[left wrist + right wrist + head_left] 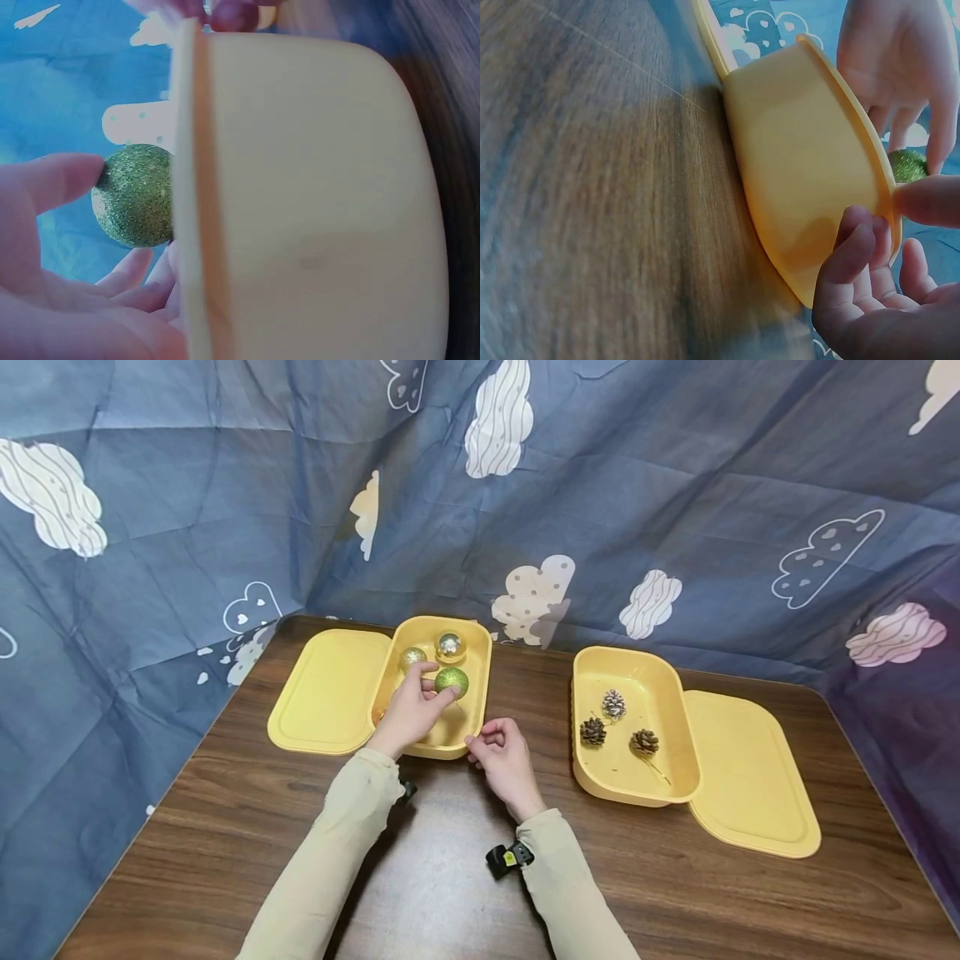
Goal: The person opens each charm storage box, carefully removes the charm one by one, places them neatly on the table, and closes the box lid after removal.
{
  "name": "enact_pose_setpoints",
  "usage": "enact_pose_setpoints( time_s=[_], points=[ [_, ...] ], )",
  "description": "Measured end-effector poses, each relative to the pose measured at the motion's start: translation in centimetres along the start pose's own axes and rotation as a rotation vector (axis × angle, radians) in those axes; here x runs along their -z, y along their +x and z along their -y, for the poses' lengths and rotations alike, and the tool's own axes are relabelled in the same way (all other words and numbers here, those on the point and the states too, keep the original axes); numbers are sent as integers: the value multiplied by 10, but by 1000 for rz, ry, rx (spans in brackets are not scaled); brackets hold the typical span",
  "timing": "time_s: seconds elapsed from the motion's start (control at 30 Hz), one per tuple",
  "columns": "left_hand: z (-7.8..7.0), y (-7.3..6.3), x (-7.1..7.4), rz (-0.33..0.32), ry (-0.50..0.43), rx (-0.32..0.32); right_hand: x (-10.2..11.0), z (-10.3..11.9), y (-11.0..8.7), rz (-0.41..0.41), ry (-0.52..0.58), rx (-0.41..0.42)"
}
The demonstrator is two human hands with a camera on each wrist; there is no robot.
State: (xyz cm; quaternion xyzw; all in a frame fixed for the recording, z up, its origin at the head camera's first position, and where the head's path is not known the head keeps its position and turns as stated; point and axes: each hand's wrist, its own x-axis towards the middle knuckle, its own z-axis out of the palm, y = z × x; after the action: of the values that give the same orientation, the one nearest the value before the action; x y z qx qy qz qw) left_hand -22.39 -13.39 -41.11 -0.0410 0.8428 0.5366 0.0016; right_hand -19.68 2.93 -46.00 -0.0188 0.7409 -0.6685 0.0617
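My left hand (416, 710) reaches over the left yellow box (486, 693) and pinches a green glittery ball (452, 682) between thumb and fingers. In the left wrist view the ball (135, 195) shows just past the box rim, with the thumb on it. A gold glittery ball (412, 659) and a shiny silver ball (450, 646) lie in the box's far half. My right hand (507, 760) pinches the rim at the box's near right corner. In the right wrist view its thumb lies on the rim and its fingers curl below, against the wall.
A yellow lid (330, 693) lies left of the left box. To the right stands another yellow box (690, 768) with a silvery pine cone (613, 703) and two brown pine cones (644, 742). Another lid (753, 777) lies beyond it. A cloud-patterned cloth (420, 510) hangs behind the wooden table (427, 877).
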Motion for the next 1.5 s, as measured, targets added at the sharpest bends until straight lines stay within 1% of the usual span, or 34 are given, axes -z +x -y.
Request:
enact_pose_setpoints(
  time_s=[0.2,0.43,0.6,0.7,0.87,0.97,1.1,1.2,1.37,1.5],
  points=[
    [-3,-8,8,8,-93,11,1,0,0,-5,-2,-5],
    [-7,-20,17,-1,-204,32,0,-2,1,-10,-14,0],
    [-7,-27,22,15,-265,47,-1,-1,0,-14,-14,-6],
    [-6,-31,24,31,-285,49,-1,-1,0,-15,-16,-8],
    [-6,-37,28,53,-291,64,-1,-1,0,-15,-17,-14],
    [-6,-40,31,68,-299,58,-1,-1,0,-12,-15,-13],
    [-3,-45,36,92,-290,5,-1,-1,-1,-7,-9,-11],
    [0,-49,38,125,-277,-67,0,-1,0,-5,-5,-12],
    [4,-54,42,163,-211,-185,2,-1,1,-2,-17,-21],
    [7,-58,45,171,-178,-228,2,-1,1,0,-28,-23]
  ],
)
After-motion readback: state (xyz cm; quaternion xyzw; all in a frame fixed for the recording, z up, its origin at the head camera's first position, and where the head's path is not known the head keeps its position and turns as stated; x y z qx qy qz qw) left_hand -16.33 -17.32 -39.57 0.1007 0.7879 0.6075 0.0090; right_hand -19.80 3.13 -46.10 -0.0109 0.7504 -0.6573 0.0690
